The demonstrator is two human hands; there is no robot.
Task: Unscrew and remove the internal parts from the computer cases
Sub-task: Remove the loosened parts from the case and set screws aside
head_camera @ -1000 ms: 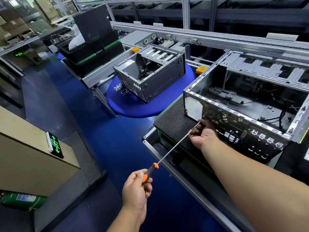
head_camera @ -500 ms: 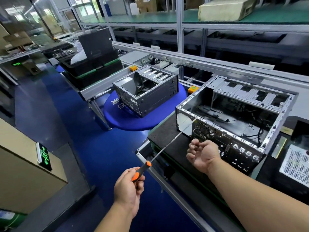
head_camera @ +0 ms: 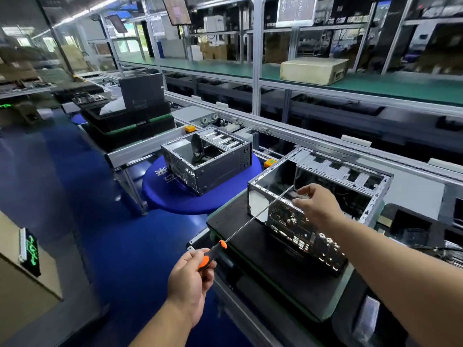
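Orange-and-black handle of the screwdriver (head_camera: 211,255) is gripped in the left hand (head_camera: 191,279), near-left of the open computer case (head_camera: 318,196), long shaft angled up to that case's near top edge. Right hand (head_camera: 316,206) has risen from the case's rear panel to its top rim, fingertips pinched together, contents not resolvable; probably a freed screw, so that fastener is out. Second case (head_camera: 208,166) sits far-left on a blue round surface (head_camera: 175,196); no obstruction seen.

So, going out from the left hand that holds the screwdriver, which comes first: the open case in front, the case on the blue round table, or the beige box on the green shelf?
1. Open case, just right of the left hand.
2. Case on the blue round table, farther ahead.
3. Beige box, farthest, up on the green shelf.
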